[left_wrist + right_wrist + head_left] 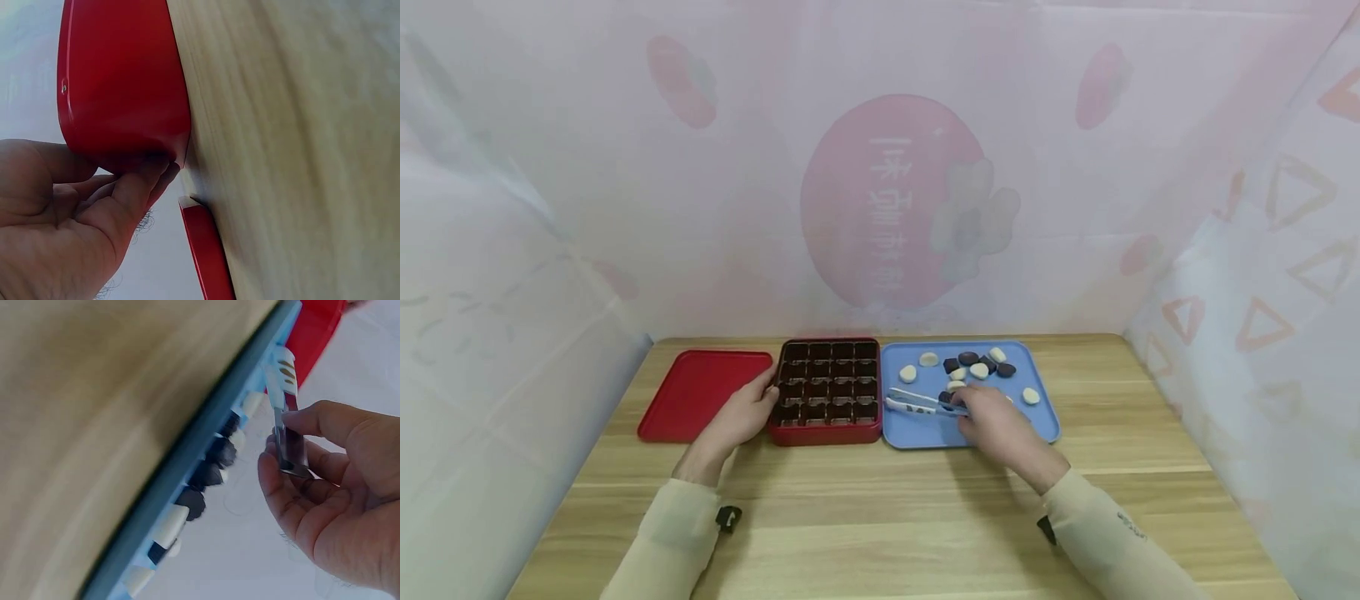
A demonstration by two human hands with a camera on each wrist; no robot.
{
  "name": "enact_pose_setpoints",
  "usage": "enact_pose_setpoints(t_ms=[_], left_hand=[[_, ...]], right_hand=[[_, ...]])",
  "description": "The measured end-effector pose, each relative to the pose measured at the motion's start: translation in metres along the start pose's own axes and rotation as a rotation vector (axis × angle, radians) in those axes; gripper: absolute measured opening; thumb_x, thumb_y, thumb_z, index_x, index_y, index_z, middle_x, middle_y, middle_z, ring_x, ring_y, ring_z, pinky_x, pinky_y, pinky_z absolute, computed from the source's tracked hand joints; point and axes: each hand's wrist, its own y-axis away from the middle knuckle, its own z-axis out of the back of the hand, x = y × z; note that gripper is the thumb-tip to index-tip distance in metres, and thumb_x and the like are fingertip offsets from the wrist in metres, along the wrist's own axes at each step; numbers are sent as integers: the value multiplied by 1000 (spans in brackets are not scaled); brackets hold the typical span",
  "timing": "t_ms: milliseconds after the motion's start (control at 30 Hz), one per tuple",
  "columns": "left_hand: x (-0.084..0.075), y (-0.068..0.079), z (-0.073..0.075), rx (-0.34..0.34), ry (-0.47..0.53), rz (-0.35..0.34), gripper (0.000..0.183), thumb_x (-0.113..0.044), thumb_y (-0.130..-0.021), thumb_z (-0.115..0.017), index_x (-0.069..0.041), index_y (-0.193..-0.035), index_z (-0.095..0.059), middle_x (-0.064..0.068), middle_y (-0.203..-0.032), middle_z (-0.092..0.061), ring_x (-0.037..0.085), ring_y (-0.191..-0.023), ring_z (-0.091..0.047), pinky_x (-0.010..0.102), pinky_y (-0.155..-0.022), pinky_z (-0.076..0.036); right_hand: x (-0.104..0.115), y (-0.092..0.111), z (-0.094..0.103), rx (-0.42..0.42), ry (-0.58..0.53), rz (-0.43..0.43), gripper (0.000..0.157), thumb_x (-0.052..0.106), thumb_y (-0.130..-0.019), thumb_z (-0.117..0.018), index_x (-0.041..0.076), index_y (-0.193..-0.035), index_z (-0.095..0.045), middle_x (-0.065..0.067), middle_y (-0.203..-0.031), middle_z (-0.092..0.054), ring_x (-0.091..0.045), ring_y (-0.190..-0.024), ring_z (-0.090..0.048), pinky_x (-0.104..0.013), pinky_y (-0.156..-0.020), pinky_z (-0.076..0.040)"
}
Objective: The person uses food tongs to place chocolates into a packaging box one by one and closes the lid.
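Observation:
In the head view, a red box (827,436) with a dark brown grid of square compartments stands at the middle of the table. My left hand (747,412) rests against its left side, and the left wrist view has the thumb and fingers (134,190) touching the box near a rounded corner. My right hand (1000,423) holds a pair of metal tongs (290,440) with white, dark-spotted tips (912,407). The tips point left, over a blue tray (925,435), with nothing visible between them. White and dark brown pieces (979,370) lie on that tray, several behind the tongs.
A red lid-like tray (692,396) lies flat left of the box. The blue tray sits close beside the box's right side. All stand toward the far edge of a wooden table (850,517), with printed white cloth (737,208) hanging behind and at both sides.

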Motion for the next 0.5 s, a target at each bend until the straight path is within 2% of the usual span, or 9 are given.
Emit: enact_pose_setpoints(t_ms=[133, 333, 500], left_hand=[[-3, 1, 1, -5, 0, -4, 66, -19, -127, -41, 4, -185, -20, 34, -191, -26, 56, -178, -24, 73, -144, -26], [-6, 3, 2, 9, -17, 5, 66, -20, -128, -41, 5, -185, -19, 34, -191, -24, 56, -177, -25, 73, -143, -27], [-9, 7, 6, 15, -47, -7, 66, -17, -126, -43, 6, -184, -21, 35, -189, -27, 57, -176, -27, 73, -143, -28]], right_hand=[[0, -5, 13, -46, -60, 30, 20, 0, -100, -83, -2, -120, -83, -16, -120, -83, -32, -112, -80, -52, -99, -68], [5, -14, 27, -78, -178, 20, 13, 6, -106, -83, 3, -119, -84, -14, -118, -81, -23, -101, -76, -44, -89, -67], [12, -22, 31, -142, -304, 25, 16, 8, -109, -83, 5, -125, -84, -13, -122, -82, -24, -106, -82, -43, -92, -70]])
